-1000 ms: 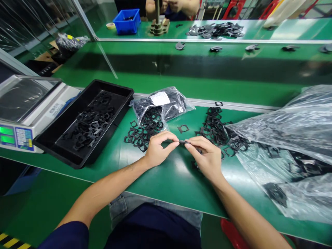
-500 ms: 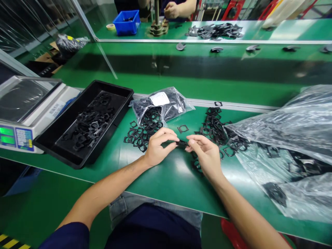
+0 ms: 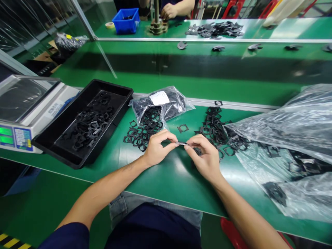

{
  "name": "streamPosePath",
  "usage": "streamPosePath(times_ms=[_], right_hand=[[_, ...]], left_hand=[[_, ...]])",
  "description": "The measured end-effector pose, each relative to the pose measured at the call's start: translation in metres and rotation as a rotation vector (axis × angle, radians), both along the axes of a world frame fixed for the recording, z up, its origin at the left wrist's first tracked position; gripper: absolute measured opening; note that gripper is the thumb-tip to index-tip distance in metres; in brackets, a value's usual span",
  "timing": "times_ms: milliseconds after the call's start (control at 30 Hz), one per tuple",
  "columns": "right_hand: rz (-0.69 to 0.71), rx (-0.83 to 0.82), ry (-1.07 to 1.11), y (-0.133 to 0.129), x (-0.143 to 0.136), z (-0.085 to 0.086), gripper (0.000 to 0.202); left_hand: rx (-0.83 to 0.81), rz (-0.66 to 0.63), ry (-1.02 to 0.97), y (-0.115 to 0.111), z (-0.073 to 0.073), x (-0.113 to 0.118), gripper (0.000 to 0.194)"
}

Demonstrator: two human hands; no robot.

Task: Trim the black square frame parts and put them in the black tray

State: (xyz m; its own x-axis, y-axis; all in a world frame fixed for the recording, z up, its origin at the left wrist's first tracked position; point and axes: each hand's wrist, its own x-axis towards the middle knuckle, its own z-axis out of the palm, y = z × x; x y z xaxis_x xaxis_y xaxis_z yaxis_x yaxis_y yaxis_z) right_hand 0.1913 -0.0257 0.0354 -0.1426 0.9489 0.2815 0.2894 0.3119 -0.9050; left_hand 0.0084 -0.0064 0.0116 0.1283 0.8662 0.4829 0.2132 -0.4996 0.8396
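A small black plastic part (image 3: 181, 143) is held edge-on between my two hands, above the green table. My left hand (image 3: 158, 148) pinches its left end between thumb and fingers. At its right end, my right hand (image 3: 205, 154) grips it the same way. Whether it is one piece or two pressed together I cannot tell. A single flat black ring-shaped part (image 3: 183, 128) lies just beyond my hands. Loose black rings (image 3: 141, 135) are heaped behind my left hand, and a pile of black frame parts (image 3: 214, 126) lies behind my right.
Left stand a black tray (image 3: 85, 152) of black parts and a weighing scale (image 3: 24, 114). A labelled plastic bag (image 3: 172, 103) lies behind the rings; large clear bags (image 3: 293, 121) cover the right. Across the conveyor, a co-worker's hand (image 3: 169, 11) is near a blue bin (image 3: 126, 21).
My right fingers have closed in on the right end of the part, which now lies flatter and more edge-on. My left hand has hardly moved. Pieces on the conveyor have shifted slightly right.
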Motion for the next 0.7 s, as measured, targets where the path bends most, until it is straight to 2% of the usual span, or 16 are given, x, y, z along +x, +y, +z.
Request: streamPosePath(times_ms=[167, 367, 533, 700], right_hand=[[0.039, 0.033, -0.016, 0.001, 0.001, 0.003, 0.01], [-0.027, -0.133, 0.069, 0.0, -0.002, 0.0, 0.021], [-0.026, -0.139, 0.077, -0.001, -0.003, -0.001, 0.025], [-0.032, -0.189, 0.123, 0.001, -0.003, -0.003, 0.029]], left_hand=[[-0.055, -0.033, -0.048, 0.001, -0.002, 0.0, 0.018], [-0.296, -0.11, -0.196, 0.003, -0.01, 0.003, 0.028], [-0.447, -0.111, -0.267, 0.006, -0.012, 0.001, 0.036], [-0.671, -0.162, -0.43, 0.006, -0.007, 0.001, 0.044]])
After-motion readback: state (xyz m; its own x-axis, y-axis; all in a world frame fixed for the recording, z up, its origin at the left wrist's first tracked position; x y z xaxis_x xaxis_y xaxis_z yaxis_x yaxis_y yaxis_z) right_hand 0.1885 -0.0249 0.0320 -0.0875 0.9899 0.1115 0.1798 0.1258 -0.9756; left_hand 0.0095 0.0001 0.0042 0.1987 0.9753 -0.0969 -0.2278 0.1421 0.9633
